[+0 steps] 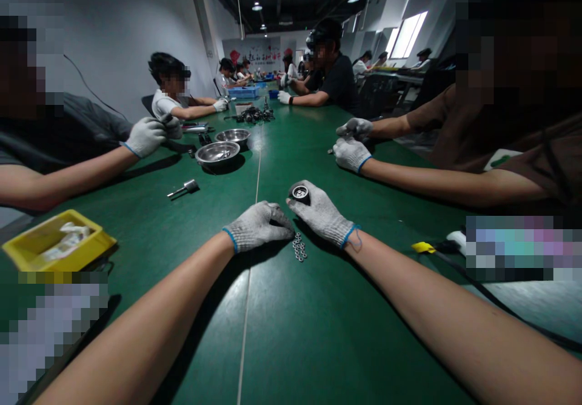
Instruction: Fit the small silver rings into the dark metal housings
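Note:
Both my hands wear grey knit gloves and rest on the green table [318, 332]. My right hand [321, 214] is closed around a small dark round part with a metal centre [299, 193], held at the fingertips. My left hand [260, 225] is curled into a loose fist just left of it; what it holds, if anything, is hidden. A small heap of several tiny metal rings [299, 248] lies on the table between my wrists, just below both hands.
Two steel bowls [217, 152] stand further up the table, with a metal tool [184, 188] lying nearer. A yellow tray [54, 240] sits at the left edge. Co-workers' gloved hands [351, 153] [146, 136] work on both sides. A black cable with a yellow tag [424, 247] lies at right.

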Tool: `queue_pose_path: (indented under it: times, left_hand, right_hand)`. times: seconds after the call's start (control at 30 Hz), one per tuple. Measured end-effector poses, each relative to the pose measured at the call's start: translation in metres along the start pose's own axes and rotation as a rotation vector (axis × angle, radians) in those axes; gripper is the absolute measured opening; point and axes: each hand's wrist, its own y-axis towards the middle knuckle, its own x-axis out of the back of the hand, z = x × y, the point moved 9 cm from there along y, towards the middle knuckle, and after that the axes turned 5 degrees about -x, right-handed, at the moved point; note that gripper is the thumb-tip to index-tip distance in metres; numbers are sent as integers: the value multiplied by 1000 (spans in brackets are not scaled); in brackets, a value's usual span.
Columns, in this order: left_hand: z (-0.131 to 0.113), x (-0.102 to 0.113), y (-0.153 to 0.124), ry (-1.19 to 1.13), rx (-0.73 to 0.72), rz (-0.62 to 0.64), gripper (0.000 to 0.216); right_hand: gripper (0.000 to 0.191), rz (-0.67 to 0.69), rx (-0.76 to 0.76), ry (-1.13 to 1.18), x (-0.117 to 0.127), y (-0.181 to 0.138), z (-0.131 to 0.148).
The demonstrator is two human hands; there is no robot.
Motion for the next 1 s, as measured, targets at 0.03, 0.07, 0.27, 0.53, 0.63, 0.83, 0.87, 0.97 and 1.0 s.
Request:
queue_pose_path:
  times: [0.03, 0.07, 0.27, 0.53, 0.63, 0.83, 0.87, 0.97, 1.0]
  left_hand:
    - [1, 2, -1, -12, 18, -24, 14]
    - [3, 5, -2, -27, 43, -62, 14]
    - [26, 31, -13, -278, 218, -434, 25]
    - [2, 35, -6, -261, 142, -590, 23]
    - [-15, 35, -7, -33, 99, -629, 15]
    - [-26, 30, -10, 139, 81, -636, 11]
    - [-28, 29, -9, 160, 73, -630, 10]
    - [-31, 28, -9, 220, 70, -628, 9]
    - [-32, 28, -9, 235, 71, -630, 9]
  right_hand:
    - [16, 1, 5, 4, 0, 0, 0]
    - [14, -1, 10, 7, 0, 0, 1]
    - [13, 35, 24, 38, 0, 0, 3]
    - [14, 137, 59, 10, -7, -4, 8]
    - [11, 181, 64, -31, -11, -6, 8]
    - [10, 230, 96, -34, -17, -8, 10]
    - [10, 237, 98, -28, -17, -8, 10]
    - [11, 234, 113, -19, -18, -9, 12]
    - [12, 230, 119, -19, -18, -9, 12]
